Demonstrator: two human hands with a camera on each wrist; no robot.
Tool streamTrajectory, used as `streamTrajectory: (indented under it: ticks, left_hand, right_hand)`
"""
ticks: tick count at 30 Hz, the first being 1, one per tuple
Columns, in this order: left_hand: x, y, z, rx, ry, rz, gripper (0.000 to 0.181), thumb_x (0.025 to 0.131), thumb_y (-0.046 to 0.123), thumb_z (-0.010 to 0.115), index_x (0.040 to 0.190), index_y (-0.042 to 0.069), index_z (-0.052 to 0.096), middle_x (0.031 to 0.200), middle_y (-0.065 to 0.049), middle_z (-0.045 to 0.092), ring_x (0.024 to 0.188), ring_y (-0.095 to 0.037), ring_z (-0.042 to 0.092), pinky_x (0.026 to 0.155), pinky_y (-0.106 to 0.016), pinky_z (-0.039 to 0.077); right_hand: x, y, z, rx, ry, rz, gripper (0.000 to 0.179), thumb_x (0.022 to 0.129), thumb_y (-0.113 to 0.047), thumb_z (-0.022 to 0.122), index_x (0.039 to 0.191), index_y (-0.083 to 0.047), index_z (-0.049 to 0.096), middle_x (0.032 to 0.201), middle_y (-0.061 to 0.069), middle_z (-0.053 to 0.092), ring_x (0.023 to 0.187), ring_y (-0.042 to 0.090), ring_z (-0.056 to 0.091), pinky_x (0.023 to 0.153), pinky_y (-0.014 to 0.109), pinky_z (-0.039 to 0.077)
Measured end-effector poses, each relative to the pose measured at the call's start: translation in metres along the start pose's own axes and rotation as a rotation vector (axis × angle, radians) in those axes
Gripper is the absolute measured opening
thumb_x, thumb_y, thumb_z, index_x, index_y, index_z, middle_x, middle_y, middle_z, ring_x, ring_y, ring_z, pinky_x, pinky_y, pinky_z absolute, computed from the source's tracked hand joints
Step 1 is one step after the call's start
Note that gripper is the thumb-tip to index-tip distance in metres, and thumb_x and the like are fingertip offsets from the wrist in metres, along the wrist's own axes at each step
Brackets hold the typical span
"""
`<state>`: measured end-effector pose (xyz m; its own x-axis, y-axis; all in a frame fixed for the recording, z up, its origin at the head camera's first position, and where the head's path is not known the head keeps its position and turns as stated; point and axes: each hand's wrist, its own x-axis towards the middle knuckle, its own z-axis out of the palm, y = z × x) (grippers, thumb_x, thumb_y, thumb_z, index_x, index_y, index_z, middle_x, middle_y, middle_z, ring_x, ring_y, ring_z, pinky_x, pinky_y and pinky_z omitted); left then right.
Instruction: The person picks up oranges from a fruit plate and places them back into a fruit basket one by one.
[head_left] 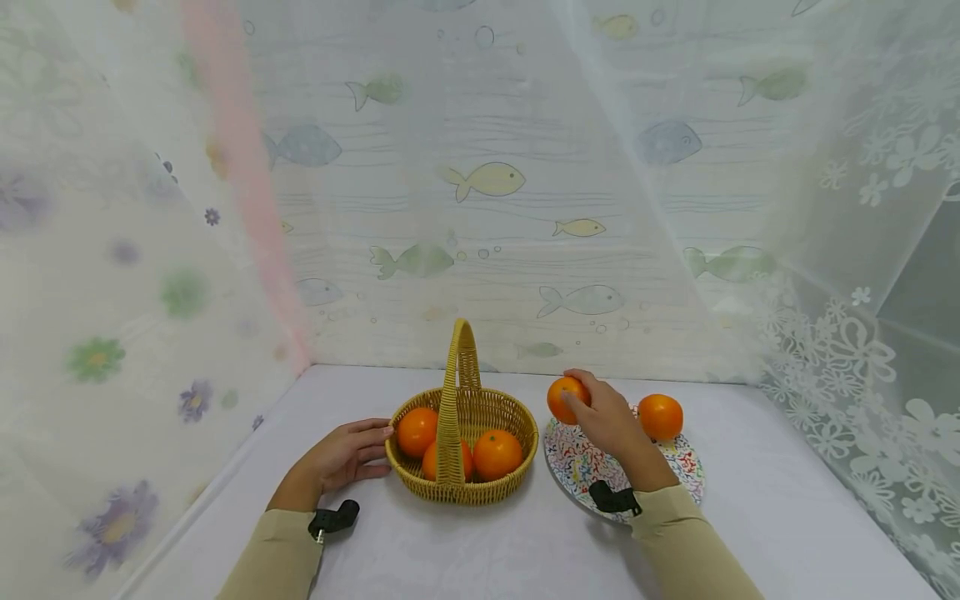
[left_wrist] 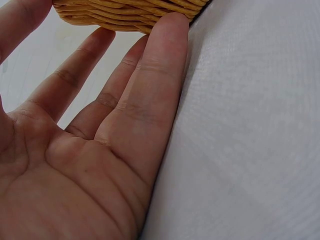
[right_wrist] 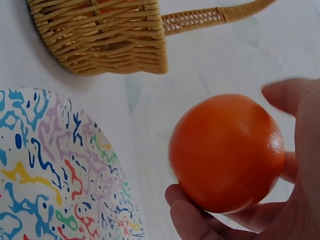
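Observation:
My right hand (head_left: 609, 417) grips an orange (head_left: 567, 400) above the far left part of a patterned plate (head_left: 577, 475). In the right wrist view the fingers curl round this orange (right_wrist: 225, 152), which is held apart from the plate. A second orange (head_left: 661, 417) sits on the plate's right side. At the middle of the table stands a yellow wicker basket (head_left: 465, 495) with a tall handle and three oranges inside. My left hand (head_left: 348, 457) touches the basket's left side, its fingers extended; the left wrist view shows fingertips against the weave (left_wrist: 125, 12).
A white cloth covers the table (head_left: 480, 550). Behind it hangs a sheer curtain (head_left: 487, 250) printed with fish. Floral curtains (head_left: 120, 358) flank the left, and lace (head_left: 847, 375) hangs on the right. Dark wrist cameras (head_left: 333, 518) sit on both wrists.

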<state>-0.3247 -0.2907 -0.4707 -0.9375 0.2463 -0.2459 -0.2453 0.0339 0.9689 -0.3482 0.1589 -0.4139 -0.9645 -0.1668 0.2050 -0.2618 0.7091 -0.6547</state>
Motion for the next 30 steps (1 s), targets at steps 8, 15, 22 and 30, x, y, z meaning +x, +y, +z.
streamTrajectory:
  ticks: [8, 15, 22, 30]
  left_hand:
    - [0.0001, 0.0001, 0.0004, 0.000, 0.008, -0.001, 0.070, 0.099, 0.037, 0.071, 0.153, 0.002, 0.044, 0.129, -0.005, 0.071, 0.111, -0.020, 0.072, 0.095, -0.044, 0.061]
    - [-0.0007, 0.0003, 0.0006, -0.005, 0.004, 0.003, 0.070, 0.099, 0.037, 0.071, 0.153, 0.002, 0.043, 0.129, -0.005, 0.071, 0.111, -0.020, 0.072, 0.095, -0.044, 0.061]
    - [-0.0002, 0.0014, 0.0004, -0.018, -0.003, 0.000, 0.067, 0.100, 0.034, 0.070, 0.152, 0.002, 0.044, 0.127, -0.004, 0.071, 0.110, -0.020, 0.071, 0.094, -0.043, 0.061]
    - [0.0003, 0.0012, -0.0005, -0.022, 0.000, -0.002, 0.067, 0.100, 0.033, 0.069, 0.154, 0.001, 0.042, 0.127, -0.004, 0.071, 0.110, -0.019, 0.072, 0.094, -0.044, 0.061]
  right_hand:
    - [-0.0024, -0.0004, 0.0004, 0.001, 0.029, 0.017, 0.084, 0.082, -0.046, 0.086, 0.149, -0.022, 0.042, 0.135, 0.017, 0.053, 0.110, 0.034, 0.061, 0.091, 0.052, 0.061]
    - [-0.0040, -0.0026, -0.0006, -0.008, 0.032, 0.025, 0.081, 0.083, -0.047, 0.085, 0.150, -0.027, 0.043, 0.134, 0.017, 0.051, 0.108, 0.033, 0.061, 0.089, 0.051, 0.061]
    - [-0.0047, -0.0051, -0.0016, -0.025, 0.032, 0.026, 0.085, 0.083, -0.050, 0.084, 0.153, -0.025, 0.041, 0.136, 0.016, 0.054, 0.109, 0.033, 0.061, 0.089, 0.050, 0.061]
    - [-0.0044, -0.0072, -0.0022, 0.004, 0.027, 0.051, 0.095, 0.080, -0.062, 0.082, 0.150, -0.014, 0.038, 0.135, 0.014, 0.062, 0.109, 0.030, 0.064, 0.090, 0.047, 0.061]
